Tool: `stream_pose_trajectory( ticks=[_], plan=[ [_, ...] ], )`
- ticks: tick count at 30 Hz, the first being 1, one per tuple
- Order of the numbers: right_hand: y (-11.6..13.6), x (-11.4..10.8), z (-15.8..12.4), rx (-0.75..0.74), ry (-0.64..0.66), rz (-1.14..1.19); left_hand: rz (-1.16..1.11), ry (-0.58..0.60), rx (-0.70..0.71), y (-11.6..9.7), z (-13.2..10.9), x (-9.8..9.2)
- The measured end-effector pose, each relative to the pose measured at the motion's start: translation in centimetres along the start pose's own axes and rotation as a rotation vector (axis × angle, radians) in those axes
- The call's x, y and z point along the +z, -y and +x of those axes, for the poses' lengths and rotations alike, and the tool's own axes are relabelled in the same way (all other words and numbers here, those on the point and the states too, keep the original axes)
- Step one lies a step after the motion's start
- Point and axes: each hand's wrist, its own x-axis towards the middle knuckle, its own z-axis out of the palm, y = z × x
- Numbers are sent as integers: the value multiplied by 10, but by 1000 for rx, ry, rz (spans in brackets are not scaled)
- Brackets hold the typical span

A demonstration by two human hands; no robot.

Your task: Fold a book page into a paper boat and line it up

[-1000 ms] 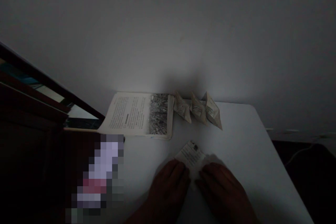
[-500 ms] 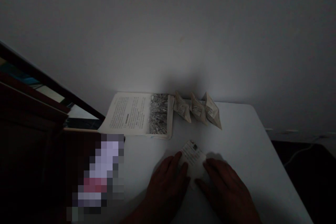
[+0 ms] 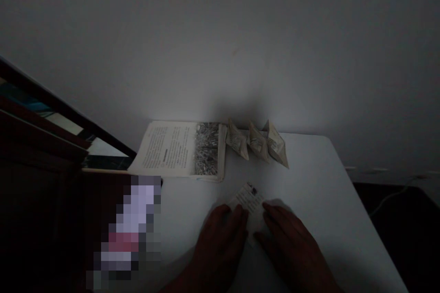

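Observation:
A small folded paper [image 3: 252,199], printed with text and a dark picture at its top corner, lies diamond-wise on the white table. My left hand [image 3: 220,240] holds its left edge, with the fingers bent and pressed on it. On the opposite edge, my right hand [image 3: 292,242] grips the paper with its fingertips, the thumb near the lower corner. My fingers hide part of both sides. Beyond the hands stand three folded paper boats in a row: a left boat [image 3: 238,142], a middle boat [image 3: 258,143] and a right boat [image 3: 277,144].
An open book [image 3: 175,149] with a grey picture lies at the back left, beside the boats. A pixelated patch [image 3: 132,219] covers something at the table's left edge. The wall [image 3: 220,46] rises behind the white table [image 3: 309,165]. Dark wooden furniture [image 3: 37,155] stands at left.
My left fingers have shifted slightly on the paper, now closer together. My right fingertips have moved a little left and up along its edge. The boats and book stay put.

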Motion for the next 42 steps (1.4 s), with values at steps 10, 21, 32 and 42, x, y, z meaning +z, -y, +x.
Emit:
stream_pose_trajectory(
  ticks=[10, 21, 32, 42],
  plan=[
    [4, -2, 1, -10, 21, 20, -25, -107, 27, -1, 7, -3],
    [6, -9, 13, 67, 161, 58, -52, 71, -35, 0, 16, -9],
    [8, -16, 28, 32, 211, 70, -86, 100, -105, -5, 31, -15],
    [5, -18, 39, -31, 278, 37, -48, 149, -117, -5, 44, -10]
  ],
)
